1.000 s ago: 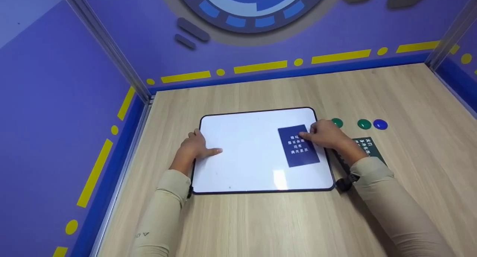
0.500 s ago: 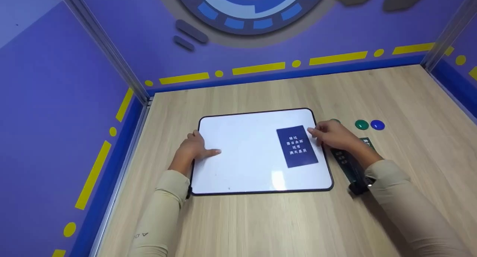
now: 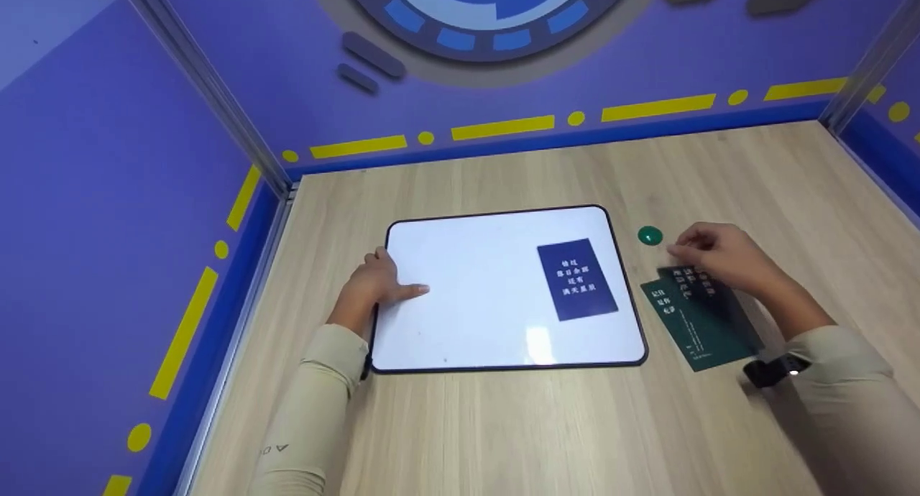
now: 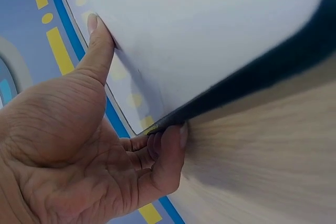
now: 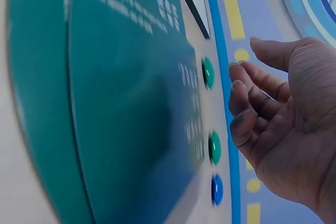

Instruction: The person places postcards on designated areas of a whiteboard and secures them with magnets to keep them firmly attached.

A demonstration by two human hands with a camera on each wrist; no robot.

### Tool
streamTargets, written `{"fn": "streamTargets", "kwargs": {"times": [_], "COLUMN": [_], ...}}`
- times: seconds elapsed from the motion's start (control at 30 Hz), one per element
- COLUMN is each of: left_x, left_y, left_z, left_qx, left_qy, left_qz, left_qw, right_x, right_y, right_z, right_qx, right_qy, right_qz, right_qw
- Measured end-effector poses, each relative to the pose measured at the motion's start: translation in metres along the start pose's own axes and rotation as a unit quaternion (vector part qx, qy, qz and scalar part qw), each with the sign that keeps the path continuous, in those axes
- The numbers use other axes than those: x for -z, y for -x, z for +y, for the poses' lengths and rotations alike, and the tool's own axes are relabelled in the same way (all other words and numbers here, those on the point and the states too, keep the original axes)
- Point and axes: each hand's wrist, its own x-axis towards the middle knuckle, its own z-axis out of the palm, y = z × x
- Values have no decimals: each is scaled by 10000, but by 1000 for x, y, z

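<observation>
A whiteboard (image 3: 467, 302) with a dark frame lies on the wooden table. My left hand (image 3: 370, 287) grips its left edge, the thumb flat on the white surface and the fingers curled at the frame in the left wrist view. On the board's right part lies a dark blue card (image 3: 577, 280) with white writing. My right hand (image 3: 737, 255) hovers over overlapping green cards (image 3: 708, 338), right of the board, with loosely bent fingers and nothing between them. Its fingertips are near a domed green disc (image 3: 650, 236).
A second green disc (image 5: 214, 147) and a blue disc (image 5: 217, 189) show in the right wrist view; the right hand hides them in the head view. A purple-blue panel (image 3: 474, 108) bounds the table's back, another panel (image 3: 108, 251) its left.
My right hand has left the blue card and moved right, off the board, to above the green cards. The blue card stays on the board; my left hand has kept its place.
</observation>
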Motion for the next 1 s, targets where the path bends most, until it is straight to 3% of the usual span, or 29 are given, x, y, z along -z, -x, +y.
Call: {"fn": "streamTargets", "kwargs": {"times": [0.23, 0.53, 0.73, 1.0], "left_x": [-3, -5, -4, -1], "left_y": [3, 3, 3, 4], "left_z": [-2, 0, 1, 0], "left_qx": [28, 12, 29, 43], "left_qy": [59, -31, -62, 25], "left_qz": [117, 158, 112, 104], "left_qw": [9999, 9999, 9999, 9999], "right_x": [16, 21, 27, 30], "right_y": [11, 14, 9, -3], "right_z": [27, 66, 81, 87], "right_qx": [-322, -872, -1151, -1132], "right_qy": [-155, -206, -199, -79], "right_qz": [389, 845, 640, 347], "right_qw": [9986, 9924, 9911, 9929]}}
